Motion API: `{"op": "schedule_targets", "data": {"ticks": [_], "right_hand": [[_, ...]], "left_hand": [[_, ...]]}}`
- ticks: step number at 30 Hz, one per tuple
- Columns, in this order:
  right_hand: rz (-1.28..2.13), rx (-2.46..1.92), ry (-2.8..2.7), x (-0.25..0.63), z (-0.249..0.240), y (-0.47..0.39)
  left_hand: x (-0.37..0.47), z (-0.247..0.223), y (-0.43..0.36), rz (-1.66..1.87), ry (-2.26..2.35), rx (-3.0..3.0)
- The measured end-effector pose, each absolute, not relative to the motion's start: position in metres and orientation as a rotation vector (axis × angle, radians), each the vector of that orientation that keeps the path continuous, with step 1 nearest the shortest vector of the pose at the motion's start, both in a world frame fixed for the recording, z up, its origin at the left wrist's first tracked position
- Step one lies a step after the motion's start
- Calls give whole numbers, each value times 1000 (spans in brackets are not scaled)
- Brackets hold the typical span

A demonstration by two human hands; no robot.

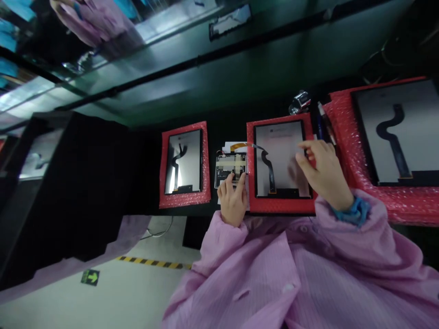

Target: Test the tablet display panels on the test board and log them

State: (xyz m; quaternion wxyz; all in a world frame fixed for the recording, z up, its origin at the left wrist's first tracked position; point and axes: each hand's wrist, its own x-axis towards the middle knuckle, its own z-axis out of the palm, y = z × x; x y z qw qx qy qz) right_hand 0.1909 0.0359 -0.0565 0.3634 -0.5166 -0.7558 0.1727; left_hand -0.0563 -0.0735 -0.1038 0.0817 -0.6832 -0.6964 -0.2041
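Observation:
My left hand (233, 201) rests at the lower edge of a small circuit board (224, 165) with tape strips across it, two fingertips touching it and the fingers apart. An orange-and-dark flex cable (245, 145) runs from the board to a ribbon on the middle display panel (281, 155). This panel lies ribbon side up on red bubble wrap (283, 206). Over its right edge hovers my right hand (324, 171), thumb and index finger apart, with no object visible between them. Whether it touches the panel I cannot tell.
Similar panels lie on red wrap at left (187, 160) and right (398, 137). Pens (325, 122) and a shiny metal object (299, 101) sit behind the right hand. A black box-like structure (85, 173) stands left. Beyond a rail, a phone-like device (229, 22) lies on the glassy shelf.

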Motion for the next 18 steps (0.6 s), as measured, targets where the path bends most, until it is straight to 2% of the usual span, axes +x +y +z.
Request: {"op": "schedule_targets", "data": {"ticks": [4, 8, 12, 15, 18], "right_hand": [[465, -1453, -1956, 204, -68, -13], [646, -1565, -1888, 198, -72, -37], [910, -1679, -1611, 193, -71, -38], [1189, -1627, -1277, 197, -65, -35], [1309, -1462, -1090, 197, -47, -36]], "left_hand": [[-49, -92, -72, -758, -2093, -2106], [-27, -84, -75, -980, -2030, -2306], [-13, -86, -76, -964, -2067, -2383], [-14, -88, -75, -967, -2100, -2383], [-20, -86, -74, -988, -2140, -2406]]}}
